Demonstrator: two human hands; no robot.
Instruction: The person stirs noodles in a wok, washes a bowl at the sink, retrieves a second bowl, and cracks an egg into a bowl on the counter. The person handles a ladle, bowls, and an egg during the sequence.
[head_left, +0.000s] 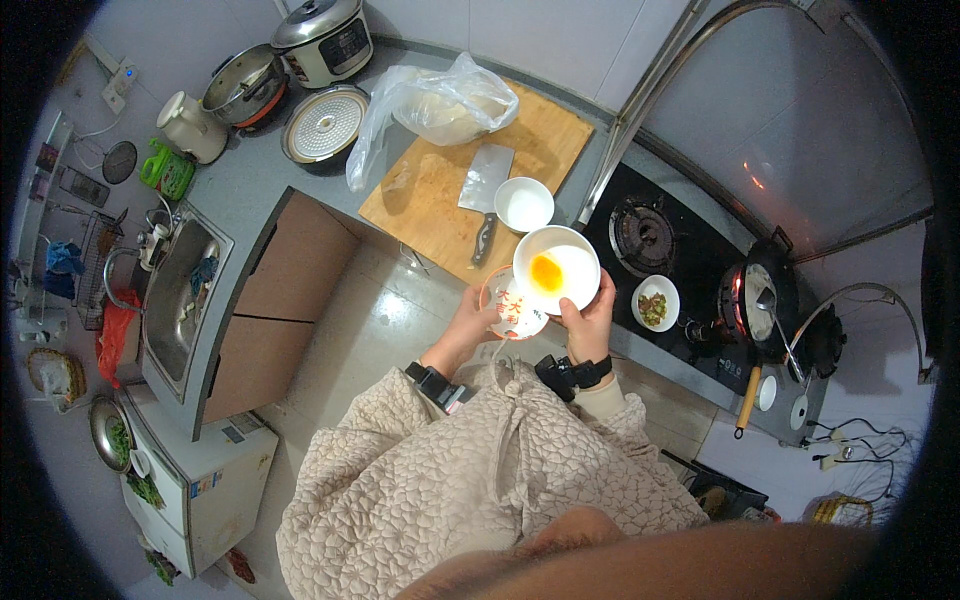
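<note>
My right hand (589, 322) holds a white bowl (579, 271) with its thumb on the near rim. A small pool of yellow-orange egg (547, 274) lies on the left side inside it. My left hand (466, 330) grips an orange-rimmed white dish (513, 319) with red printed characters. The bowl overlaps the dish and hides part of it, so I cannot tell whether they touch. Just beyond, a second white bowl (525, 204) stands by a cleaver (487, 178) on the wooden cutting board (420, 180).
A clear plastic bag (457, 105) lies on the board's far side. Right, the black cooktop (694, 300) carries a small bowl of chopped food (654, 304) and a wok (761, 300) with a ladle; its wooden handle (748, 401) juts past the counter edge. A sink (184, 300) is left.
</note>
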